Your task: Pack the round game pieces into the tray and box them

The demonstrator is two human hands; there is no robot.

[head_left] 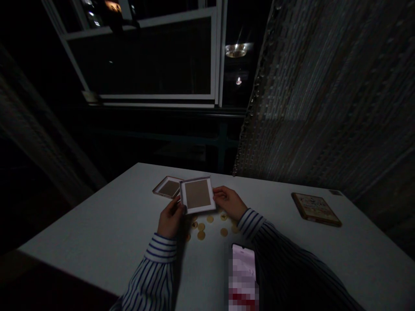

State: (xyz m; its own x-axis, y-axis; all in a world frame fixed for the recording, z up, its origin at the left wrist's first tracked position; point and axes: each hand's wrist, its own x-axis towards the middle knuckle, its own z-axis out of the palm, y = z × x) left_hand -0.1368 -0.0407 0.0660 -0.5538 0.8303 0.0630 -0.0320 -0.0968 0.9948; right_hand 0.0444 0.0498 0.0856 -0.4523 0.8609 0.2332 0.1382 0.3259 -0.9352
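Note:
Between my hands a shallow square box half (pixel 198 194) is held tilted, its white-rimmed inside with a brown-grey square facing me. My left hand (pixel 170 218) grips its lower left edge. At its right edge are the closed fingers of my right hand (pixel 231 202). Several round wooden discs (pixel 201 235) lie on the table below the box half; a few carry dark marks, and some are partly hidden by my hands. Behind and left, a second open box half (pixel 167 187) rests on the table, partly covered by the held one.
A lit phone (pixel 243 268) lies near my right forearm on the white table (pixel 129 224). Toward the right stands a flat closed box (pixel 316 209) with a printed top, near a small dark card (pixel 335 192). A string curtain (pixel 311 95) hangs beyond the right side, and a window (pixel 142 60) is behind.

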